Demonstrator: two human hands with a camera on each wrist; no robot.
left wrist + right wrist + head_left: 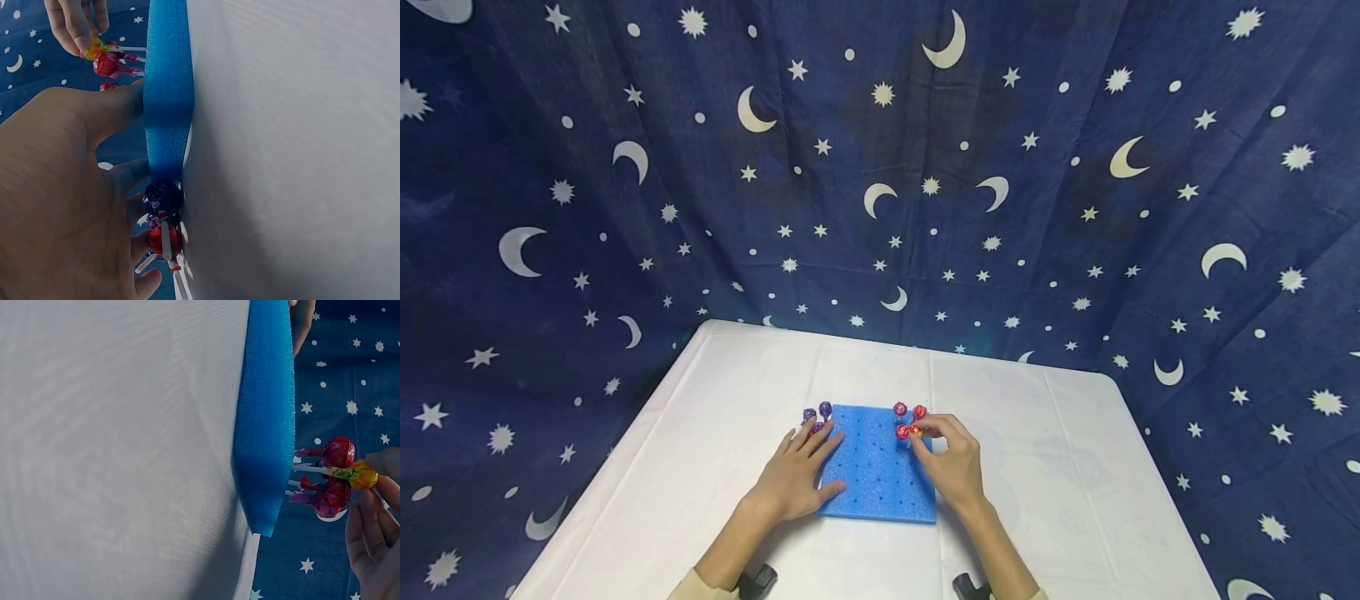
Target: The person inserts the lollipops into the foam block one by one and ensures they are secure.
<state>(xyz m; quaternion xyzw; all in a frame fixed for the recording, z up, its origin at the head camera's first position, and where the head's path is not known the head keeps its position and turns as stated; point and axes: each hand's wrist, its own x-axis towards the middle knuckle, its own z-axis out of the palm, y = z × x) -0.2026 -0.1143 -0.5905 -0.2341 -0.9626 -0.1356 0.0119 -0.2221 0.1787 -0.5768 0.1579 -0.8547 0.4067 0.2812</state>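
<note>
from the head view, your right hand (pixel 955 465) pinches the yellow pop (pixel 916 431) by its round top, over the far right part of the blue foam (pixel 872 465). red pops (pixel 900 408) crowd close around it. your left hand (pixel 793 483) lies with its fingers spread on the left edge of the foam, well apart from the yellow pop, so your right hand is the near one.

in the left wrist view, purple pops (pixel 162 197) and another red pop (pixel 156 239) are right by your left fingers. i can't tell if you touch them.

in the right wrist view, your thumb and fingers are tight on the yellow ball. its white stick (pixel 311 469) goes from your grip down to the foam and stands nearly straight up. that line, ball above and foam below, seems to matter most. i can't tell how deep the tip sits.
</note>
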